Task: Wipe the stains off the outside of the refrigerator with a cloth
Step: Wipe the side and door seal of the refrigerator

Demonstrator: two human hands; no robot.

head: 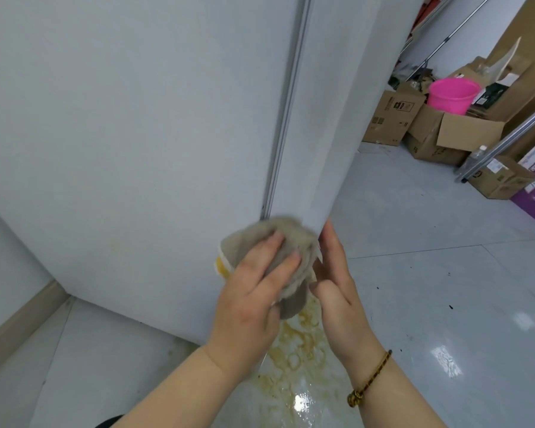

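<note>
– Low on the fridge, at its front corner, the cloth sits under the left hand, whose flat fingers press it on.
– Right hand?
– Unclenched, with straight fingers against the cloth's side. I'd press firmly, stroke downward and refold often.

The cloth is blurring at the lower corner of the refrigerator. The left hand is hiding its thumb beneath the cloth. The refrigerator's top is running out of frame; print on the cardboard box beside it is showing too small.
</note>
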